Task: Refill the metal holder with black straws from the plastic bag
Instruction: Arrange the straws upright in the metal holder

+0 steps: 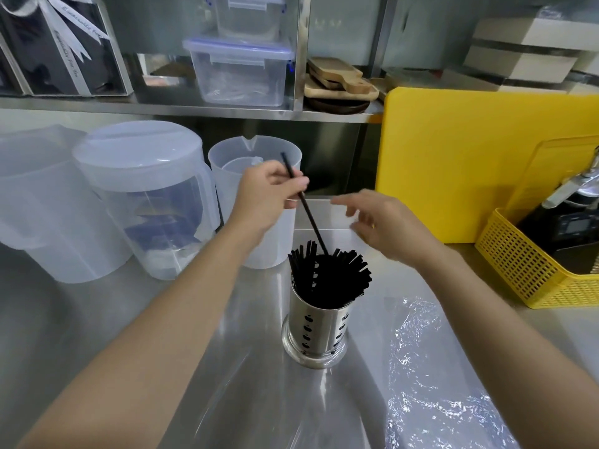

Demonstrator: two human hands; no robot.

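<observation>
Left hand (264, 196) pinches thin black straw (304, 205) | right hand (385, 222) open — perforated steel holder (316, 332) full

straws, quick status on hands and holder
Left hand pinching one straw, its lower end among the straws in the holder. Right hand open, empty, above the holder. Bag flat on the counter beside it. Nothing blocking.

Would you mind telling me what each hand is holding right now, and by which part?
The left hand pinches one black straw near its upper end; the right hand holds nothing.
</observation>
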